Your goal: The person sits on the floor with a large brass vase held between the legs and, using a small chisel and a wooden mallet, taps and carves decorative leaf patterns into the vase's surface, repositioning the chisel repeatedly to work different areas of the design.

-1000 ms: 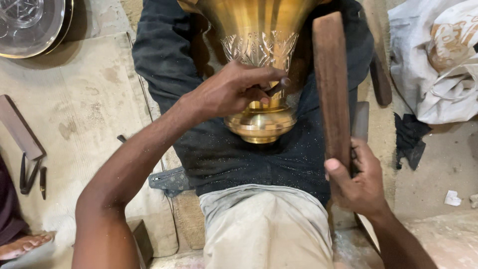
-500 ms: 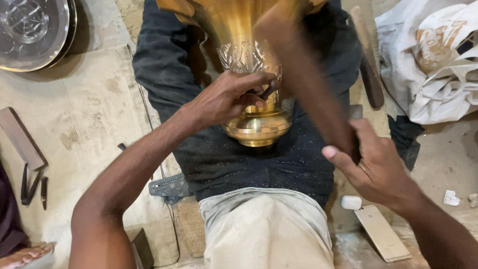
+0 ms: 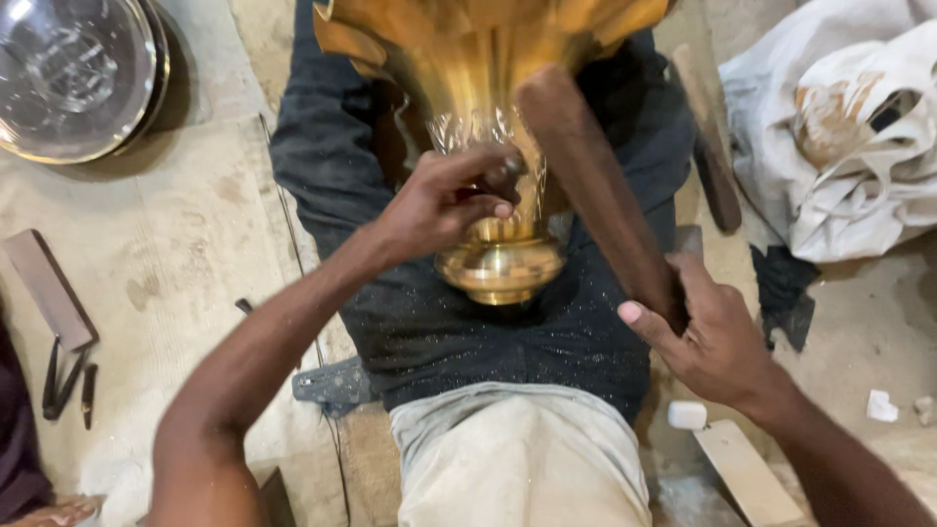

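The left hand (image 3: 444, 200) was closed around a small dark tool (image 3: 508, 181), its fingers curled tight and the thumb pressed along the top, so that only the tool's tip showed past the knuckles; exactly what kind of tool it was could not be told. That tip rested against the narrow engraved neck of a large brass vessel (image 3: 488, 117), which lay tipped across the person's lap with its flared body rising away above the grip and its rounded, ringed foot (image 3: 500, 268) just below the grip, pointing back toward the person. The right hand (image 3: 717, 337) was wrapped firmly around the lower end of a long dark wooden bat (image 3: 590, 185), thumb laid across the near face, and the bat slanted up and leftward from that grip until its blurred upper end stood just beside the vessel's neck, close to the left hand's knuckles; whether it touched the brass could not be told. Under both grips lay a dark cloth (image 3: 459, 322) speckled with fine bright dust, spread over the lap. Just below the right hand sat a small white block (image 3: 687, 415) and a pale wooden slat (image 3: 747, 473). Well apart from the left grip, off to its far side, a round metal plate (image 3: 73, 78) lay on the dusty floor (image 3: 176, 244), with a flat brown strip (image 3: 49, 288) and thin dark tools (image 3: 63, 376) nearer the elbow. Beyond the right grip lay crumpled white cloth (image 3: 839, 127).
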